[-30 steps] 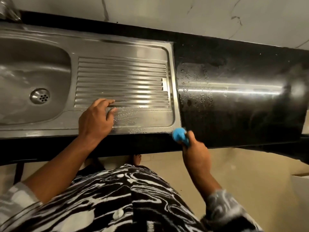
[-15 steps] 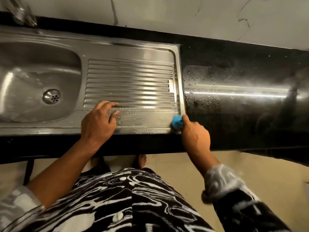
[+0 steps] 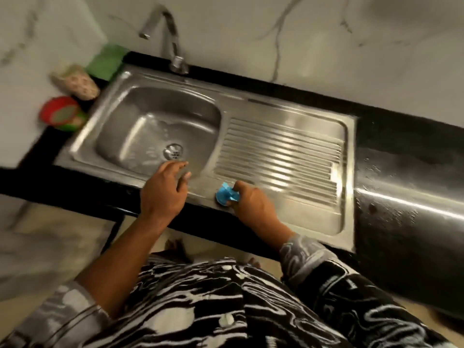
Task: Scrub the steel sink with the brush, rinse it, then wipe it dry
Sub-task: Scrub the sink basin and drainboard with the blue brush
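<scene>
At the far left, on the black counter (image 3: 32,169), stands a round tub with a red lid (image 3: 62,113). Just beyond it lies a pale patterned object (image 3: 76,82), too blurred to name. A green pad (image 3: 106,61) leans in the corner against the marble wall (image 3: 313,41). The tap (image 3: 171,38) rises from the far rim of the steel sink (image 3: 313,218), and its spout curves out over the basin (image 3: 148,121). The basin floor looks wet, with the drain (image 3: 173,150) toward its near side.

The person's left hand (image 3: 163,194) reaches over the near rim of the basin, just short of the drain. Its fingers are spread loosely and hold nothing. The blur hides whether they touch the steel.

To its right, close by but apart, the right hand (image 3: 253,208) has its fingers curled round the blue brush (image 3: 226,195). The brush sits against the near flat rim of the sink, at the near left corner of the ribbed drainboard (image 3: 281,156). The ribs catch bright streaks of light.

Right of the sink the black counter runs on, glossy and speckled with water drops near the steel edge. A black-and-white patterned shirt (image 3: 200,310) fills the near foreground.
</scene>
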